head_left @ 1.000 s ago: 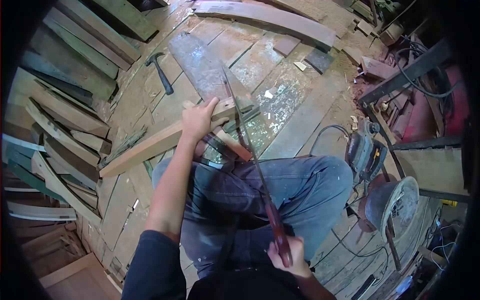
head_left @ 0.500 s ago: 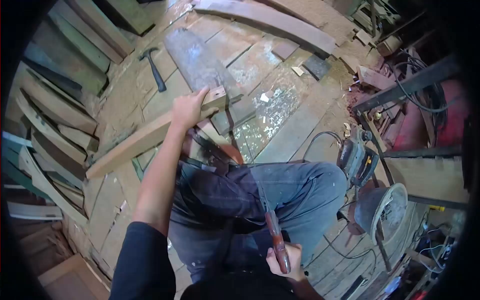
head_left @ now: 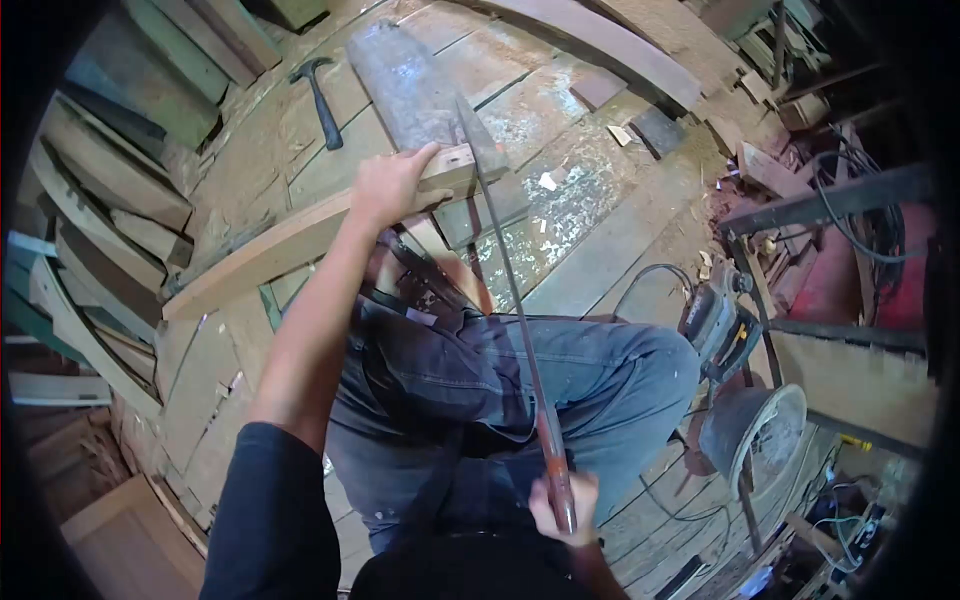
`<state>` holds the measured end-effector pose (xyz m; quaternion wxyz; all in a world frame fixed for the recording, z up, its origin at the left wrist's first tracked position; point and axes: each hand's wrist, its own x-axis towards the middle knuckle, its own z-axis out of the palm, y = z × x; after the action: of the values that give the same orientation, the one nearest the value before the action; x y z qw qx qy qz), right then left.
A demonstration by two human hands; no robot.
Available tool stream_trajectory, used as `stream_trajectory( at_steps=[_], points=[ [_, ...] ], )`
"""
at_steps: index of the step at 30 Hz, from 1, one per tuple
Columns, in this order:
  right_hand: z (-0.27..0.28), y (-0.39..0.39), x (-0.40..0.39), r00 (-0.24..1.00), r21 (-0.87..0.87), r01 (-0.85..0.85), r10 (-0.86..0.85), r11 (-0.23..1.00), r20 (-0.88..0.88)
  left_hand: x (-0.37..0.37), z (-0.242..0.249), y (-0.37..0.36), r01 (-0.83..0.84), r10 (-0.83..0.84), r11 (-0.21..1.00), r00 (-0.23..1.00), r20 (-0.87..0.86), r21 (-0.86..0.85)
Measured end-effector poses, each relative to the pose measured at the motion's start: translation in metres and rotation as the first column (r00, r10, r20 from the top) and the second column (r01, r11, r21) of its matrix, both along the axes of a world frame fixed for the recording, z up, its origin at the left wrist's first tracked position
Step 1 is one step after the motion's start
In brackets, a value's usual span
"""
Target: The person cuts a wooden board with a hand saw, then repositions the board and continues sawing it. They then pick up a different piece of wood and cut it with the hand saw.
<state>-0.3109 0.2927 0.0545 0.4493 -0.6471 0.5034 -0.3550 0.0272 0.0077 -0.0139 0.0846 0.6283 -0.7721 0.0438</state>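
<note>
- Head view: right hand [head_left: 563, 505] closed round the reddish handle of a handsaw [head_left: 512, 300], low near the person's waist.
- Saw blade runs up and away from that grip, crossing the end of a wooden plank [head_left: 290, 245].
- Left hand [head_left: 388, 187] clamps down on the plank close to the blade, fingers wrapped over the top edge.
- Plank slants from lower left up to the cut end, lying over the person's knee in blue jeans [head_left: 560, 370].
- Hammer [head_left: 320, 95] lies on the board floor [head_left: 590, 215], well apart, upper left.
- Power tool [head_left: 715, 325] with cable sits right of the knee, a metal bucket [head_left: 755, 435] just below it.
</note>
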Motion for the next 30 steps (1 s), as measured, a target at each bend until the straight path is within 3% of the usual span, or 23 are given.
stream_trajectory(
  at_steps=[3,4,6,7,9,12,13,14,16,19,20,22,24,28,29,30],
  points=[
    [0.001,-0.013,0.004,0.997,0.064,-0.060,0.064,0.996,-0.050,-0.010,-0.004,0.010,-0.035,0.033,0.999,0.999,-0.043,-0.029],
    [-0.008,-0.052,0.026,0.996,-0.093,-0.072,0.066,0.993,-0.062,-0.010,-0.003,0.008,-0.034,0.032,0.999,0.999,-0.043,-0.041],
    [-0.032,-0.126,0.067,0.981,-0.046,-0.004,0.013,0.999,0.192,-0.009,-0.003,0.008,-0.089,0.088,0.995,0.996,0.002,0.042],
    [-0.036,-0.161,0.084,0.984,-0.037,0.074,-0.067,0.997,0.167,-0.007,-0.004,0.008,-0.053,0.053,0.999,0.999,-0.001,-0.011],
    [-0.028,-0.209,0.099,0.982,-0.144,0.006,0.021,0.990,0.189,-0.004,0.001,0.004,-0.044,0.044,0.999,0.999,0.015,0.013],
    [-0.032,-0.163,0.088,0.995,-0.040,0.022,-0.018,0.999,0.096,-0.008,0.007,0.006,-0.066,0.064,0.992,0.998,0.026,0.106],
    [-0.040,-0.128,0.071,0.996,-0.030,0.038,-0.036,0.999,0.081,-0.006,0.006,0.005,-0.029,0.030,0.998,0.999,-0.015,0.056],
    [-0.027,-0.092,0.053,0.995,-0.005,0.035,-0.036,0.999,-0.093,-0.002,0.003,0.005,-0.003,0.004,1.000,0.999,-0.052,0.005],
    [-0.014,-0.031,0.015,0.990,-0.052,-0.053,0.046,0.997,-0.130,-0.003,0.005,0.004,-0.039,0.040,0.999,0.999,-0.035,0.026],
    [-0.003,-0.053,0.032,0.999,-0.012,0.016,-0.016,1.000,-0.041,-0.009,-0.004,0.013,-0.027,0.025,0.999,0.995,-0.096,-0.021],
    [-0.002,-0.089,0.058,0.990,-0.009,0.066,-0.066,0.998,-0.127,-0.007,-0.004,0.012,-0.022,0.018,0.999,0.995,-0.098,-0.033],
    [-0.031,-0.157,0.091,0.995,0.011,0.042,-0.043,0.999,0.094,-0.004,-0.004,0.011,0.011,-0.021,0.996,0.993,-0.119,-0.087],
    [-0.039,-0.200,0.101,0.993,-0.058,-0.007,0.014,0.998,0.118,0.000,0.001,0.007,-0.024,0.024,1.000,0.997,-0.076,0.006],
    [-0.033,-0.110,0.062,1.000,-0.008,0.001,-0.001,1.000,-0.016,-0.002,0.001,0.005,0.001,-0.001,1.000,0.996,-0.094,-0.002],
    [-0.020,-0.073,0.047,0.981,-0.005,0.037,-0.037,0.999,-0.190,-0.001,0.000,0.005,0.012,-0.013,1.000,0.993,-0.114,-0.009],
    [-0.021,-0.044,0.033,0.981,-0.119,0.042,-0.064,0.992,-0.185,-0.001,-0.001,0.007,0.017,-0.019,1.000,0.991,-0.133,-0.017]
  ],
)
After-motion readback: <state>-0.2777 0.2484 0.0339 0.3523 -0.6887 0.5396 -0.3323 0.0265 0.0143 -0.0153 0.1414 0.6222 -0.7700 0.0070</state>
